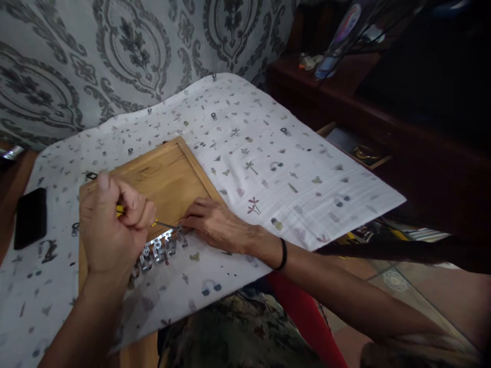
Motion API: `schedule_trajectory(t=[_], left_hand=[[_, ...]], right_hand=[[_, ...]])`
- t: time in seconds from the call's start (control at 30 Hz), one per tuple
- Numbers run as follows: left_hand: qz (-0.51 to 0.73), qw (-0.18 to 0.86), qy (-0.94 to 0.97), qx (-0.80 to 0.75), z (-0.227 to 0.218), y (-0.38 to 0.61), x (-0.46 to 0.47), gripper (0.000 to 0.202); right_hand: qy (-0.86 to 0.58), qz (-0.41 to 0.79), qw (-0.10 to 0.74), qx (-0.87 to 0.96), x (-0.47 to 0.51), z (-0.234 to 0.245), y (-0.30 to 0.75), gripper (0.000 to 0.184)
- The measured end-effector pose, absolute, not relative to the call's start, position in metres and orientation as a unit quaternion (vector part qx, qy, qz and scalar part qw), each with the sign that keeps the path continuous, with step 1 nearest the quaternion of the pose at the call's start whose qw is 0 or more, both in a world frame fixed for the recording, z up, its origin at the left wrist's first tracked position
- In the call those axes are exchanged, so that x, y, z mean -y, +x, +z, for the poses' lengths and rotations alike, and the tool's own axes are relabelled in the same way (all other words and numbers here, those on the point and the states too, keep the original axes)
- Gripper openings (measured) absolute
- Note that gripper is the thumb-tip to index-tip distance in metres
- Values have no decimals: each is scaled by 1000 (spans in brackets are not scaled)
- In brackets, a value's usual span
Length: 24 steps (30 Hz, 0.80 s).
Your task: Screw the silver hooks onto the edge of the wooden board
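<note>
Patterned cloth (268, 166) underlies a wooden panel (164, 176); left hand (113, 222) grips a screwdriver (166, 225), right hand (215, 224) curls by metal clips (158, 244), hold unclear; screwdriving seems underway, needing steady alignment.

A framed rectangular wooden board (169, 176) lies on the white printed cloth (249, 153) — black rectangular phone (30, 219) to its left, silver metal fittings (158, 253) at its near edge.

Left hand (111, 220) gripping screwdriver (120, 209); right hand (215, 224) at metal clips (158, 252).
</note>
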State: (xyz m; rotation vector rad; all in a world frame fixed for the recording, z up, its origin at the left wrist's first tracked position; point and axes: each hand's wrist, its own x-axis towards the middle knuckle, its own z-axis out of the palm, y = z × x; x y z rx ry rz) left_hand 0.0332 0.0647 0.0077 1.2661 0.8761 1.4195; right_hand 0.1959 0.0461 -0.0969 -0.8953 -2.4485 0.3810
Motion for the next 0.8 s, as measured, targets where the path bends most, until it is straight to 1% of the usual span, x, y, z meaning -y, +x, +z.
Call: schedule_trajectory(t=[0.17, 0.3, 0.4, 0.63, 0.8], left_hand=[[595, 481, 528, -367, 7, 34, -63, 60], [603, 475, 527, -366, 7, 35, -61, 60], [591, 483, 536, -360, 7, 35, -61, 60], [582, 489, 542, -359, 8, 36, -58, 59], [533, 523, 581, -324, 6, 32, -55, 60]], right_hand=[[-328, 142, 248, 901, -46, -97, 196, 25], [-329, 136, 248, 901, -46, -97, 196, 22], [-329, 136, 249, 901, -46, -97, 196, 19], [-334, 142, 239, 901, -45, -93, 197, 21], [-329, 144, 237, 903, -46, -92, 198, 20]])
